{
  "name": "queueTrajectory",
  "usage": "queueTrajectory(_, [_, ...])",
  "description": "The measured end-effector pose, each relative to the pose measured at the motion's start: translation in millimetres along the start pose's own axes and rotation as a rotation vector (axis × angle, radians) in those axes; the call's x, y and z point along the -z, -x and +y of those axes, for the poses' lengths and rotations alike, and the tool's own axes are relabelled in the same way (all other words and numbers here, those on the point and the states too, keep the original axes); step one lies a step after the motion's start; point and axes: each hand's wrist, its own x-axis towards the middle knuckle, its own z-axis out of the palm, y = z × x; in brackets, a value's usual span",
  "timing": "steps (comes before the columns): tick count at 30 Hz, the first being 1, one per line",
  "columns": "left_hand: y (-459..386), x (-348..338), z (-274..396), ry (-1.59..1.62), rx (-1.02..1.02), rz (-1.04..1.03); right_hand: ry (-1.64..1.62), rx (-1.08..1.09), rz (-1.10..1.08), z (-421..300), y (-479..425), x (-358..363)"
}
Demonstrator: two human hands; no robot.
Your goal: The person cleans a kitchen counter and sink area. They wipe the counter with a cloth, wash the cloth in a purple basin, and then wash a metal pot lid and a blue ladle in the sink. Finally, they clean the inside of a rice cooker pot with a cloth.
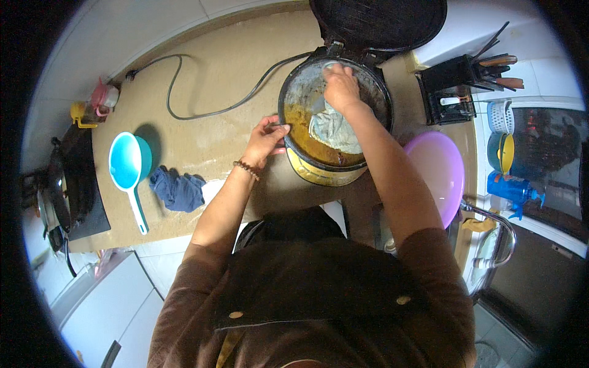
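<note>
A round electric baking pan with a yellow patterned side sits on the counter, its dark lid tipped back. Yellowish-brown liquid or grime covers the lower part of its plate. My left hand, wearing a bead bracelet, grips the pan's left rim between thumb and fingers. Inside the pan, my right hand presses a pale wet cloth on the plate near the back; the fingers are slightly blurred, and the forearm hides part of the cloth.
The pan's power cord curls over the counter. Leftward are a turquoise ladle, a crumpled blue cloth and a hob. Rightward stand a purple basin, a knife block, a faucet and a blue pump bottle.
</note>
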Motion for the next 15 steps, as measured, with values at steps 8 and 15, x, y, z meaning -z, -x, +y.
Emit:
queueTrajectory(8, [3, -1, 0, 0.014, -0.016, -0.04, -0.08, 0.317, -0.203, -52, 34, 10])
queueTrajectory(15, [11, -9, 4, -0.058, -0.1, 0.059, -0.1, 0.562, -0.391, -37, 58, 24])
